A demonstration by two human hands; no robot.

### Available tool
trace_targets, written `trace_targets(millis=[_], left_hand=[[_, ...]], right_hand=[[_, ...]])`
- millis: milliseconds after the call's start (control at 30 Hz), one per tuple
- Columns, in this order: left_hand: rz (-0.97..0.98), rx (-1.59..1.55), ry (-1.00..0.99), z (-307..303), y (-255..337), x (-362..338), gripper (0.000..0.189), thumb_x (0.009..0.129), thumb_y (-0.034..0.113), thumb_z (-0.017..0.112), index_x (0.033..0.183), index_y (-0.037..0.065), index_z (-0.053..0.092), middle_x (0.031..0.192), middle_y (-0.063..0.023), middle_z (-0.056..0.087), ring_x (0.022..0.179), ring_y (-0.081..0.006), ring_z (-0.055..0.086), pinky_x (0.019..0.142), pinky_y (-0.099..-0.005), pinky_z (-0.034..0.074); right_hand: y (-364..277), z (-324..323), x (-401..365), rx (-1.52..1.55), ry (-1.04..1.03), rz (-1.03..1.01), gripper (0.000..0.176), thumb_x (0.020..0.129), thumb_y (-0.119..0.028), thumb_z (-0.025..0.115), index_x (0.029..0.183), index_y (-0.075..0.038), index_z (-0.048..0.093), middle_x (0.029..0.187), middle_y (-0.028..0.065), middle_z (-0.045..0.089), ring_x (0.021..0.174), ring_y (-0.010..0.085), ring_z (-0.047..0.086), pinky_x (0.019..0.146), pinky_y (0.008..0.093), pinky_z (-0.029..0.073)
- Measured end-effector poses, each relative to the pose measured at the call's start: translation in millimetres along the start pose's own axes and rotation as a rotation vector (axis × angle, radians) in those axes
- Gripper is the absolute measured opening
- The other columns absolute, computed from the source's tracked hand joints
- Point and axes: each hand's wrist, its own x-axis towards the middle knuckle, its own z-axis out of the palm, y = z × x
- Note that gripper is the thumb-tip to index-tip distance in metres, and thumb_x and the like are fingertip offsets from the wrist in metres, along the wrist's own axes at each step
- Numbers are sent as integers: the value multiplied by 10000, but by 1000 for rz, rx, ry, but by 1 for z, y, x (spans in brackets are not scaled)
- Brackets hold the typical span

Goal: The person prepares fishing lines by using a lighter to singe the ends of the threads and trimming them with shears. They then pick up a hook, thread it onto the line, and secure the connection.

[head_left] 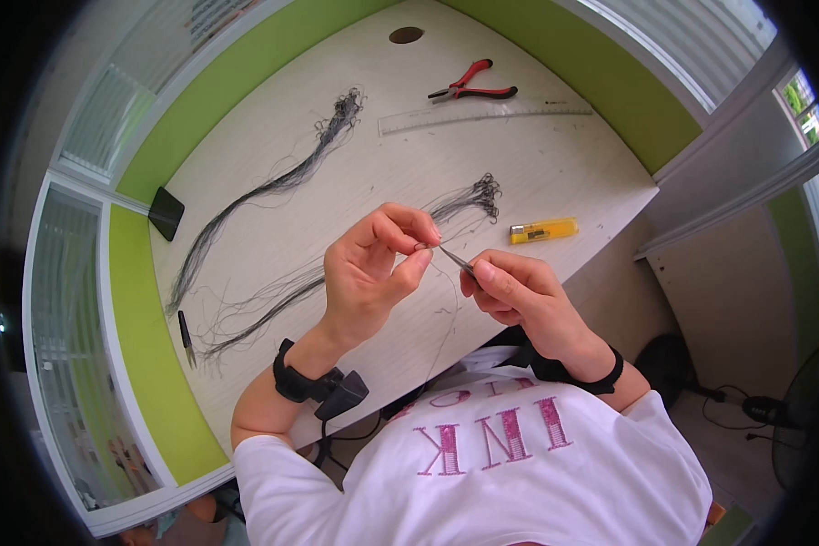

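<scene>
My left hand [369,268] pinches a thin dark cord [420,246] between thumb and fingertips, and a small loop shows there. A fine strand trails down from it toward the table's front edge. In my right hand [525,293] is a pair of metal tweezers [457,259], their tips touching or nearly touching the cord at my left fingertips. Behind and under my left hand lies a bundle of dark cords [464,202] with small loops at its right end. The middle of that bundle is hidden by the hand.
Further back lies a second cord bundle [287,180]. Red-handled pliers [473,88] and a clear ruler [485,116] lie at the rear. A yellow lighter [543,230] rests right of my hands. A pointed black-handled tool [187,339] is at left, near a dark flat object [166,214]. Green partitions [264,86] border the table.
</scene>
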Motion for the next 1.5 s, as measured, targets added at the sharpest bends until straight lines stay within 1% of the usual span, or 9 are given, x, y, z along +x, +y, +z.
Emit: trace_targets(millis=[67, 300, 367, 767, 800, 867, 1000, 1067, 1500], left_hand=[[1, -8, 11, 1, 0, 0, 136, 749, -87, 499, 746, 47, 473, 882, -105, 538, 887, -202, 507, 823, -361, 410], [-7, -19, -18, -1, -3, -1, 142, 749, -103, 500, 752, 36, 476, 886, -109, 540, 873, -204, 514, 810, -357, 423], [8, -93, -51, -4, -5, -1, 148, 752, -132, 535, 798, 8, 519, 953, -138, 551, 926, -179, 528, 836, -324, 425], [-10, -58, -62, -5, -5, -1, 145, 754, -127, 530, 795, 12, 520, 996, -146, 543, 942, -169, 526, 826, -307, 436], [-10, -59, -62, -2, -2, 0, 145, 754, -127, 530, 795, 12, 520, 996, -146, 543, 942, -169, 526, 826, -307, 436], [-38, 19, 8, 3, 3, 1, 142, 736, -94, 505, 742, 46, 480, 936, -120, 538, 902, -204, 517, 800, -350, 435], [-36, -10, -16, -1, 0, 0, 146, 730, -94, 506, 738, 49, 478, 930, -116, 531, 896, -202, 514, 790, -344, 438], [-2, -87, -99, -5, -4, 0, 157, 753, -132, 522, 785, 21, 511, 985, -138, 531, 929, -173, 527, 835, -314, 442], [-26, -112, -103, -3, -6, -2, 148, 753, -136, 524, 789, 7, 516, 955, -141, 546, 923, -178, 535, 812, -310, 454]], right_hand=[[3, 0, 1, 1, -5, -12, 357, 924, -384, 462, 849, -44, 541, 622, -74, 327, 553, 17, 255, 477, 180, 206], [3, 4, 2, 33, 4, -3, 355, 920, -388, 468, 836, -51, 542, 618, -79, 320, 548, 16, 250, 475, 182, 201], [2, 4, 3, 20, 8, -6, 361, 918, -394, 471, 833, -51, 546, 616, -79, 318, 545, 17, 248, 475, 182, 201], [-3, 1, 0, -2, 6, 8, 373, 910, -407, 480, 819, -52, 550, 618, -78, 333, 549, 17, 257, 478, 181, 203], [-3, 1, 0, -1, 7, 9, 373, 910, -407, 480, 819, -52, 550, 618, -78, 333, 549, 17, 257, 478, 181, 203], [-3, 1, 0, -9, 7, 16, 374, 908, -408, 484, 812, -52, 550, 616, -77, 335, 550, 17, 261, 478, 181, 203], [-2, 1, 1, -17, 2, 25, 372, 908, -404, 485, 810, -52, 550, 611, -76, 334, 548, 18, 263, 478, 181, 204], [-2, 1, 2, -15, 4, 18, 375, 907, -408, 486, 808, -52, 552, 606, -77, 330, 544, 18, 260, 477, 182, 204], [-2, 1, 2, 28, -3, 24, 385, 902, -420, 491, 803, -53, 552, 596, -82, 318, 527, 15, 240, 466, 180, 185]])
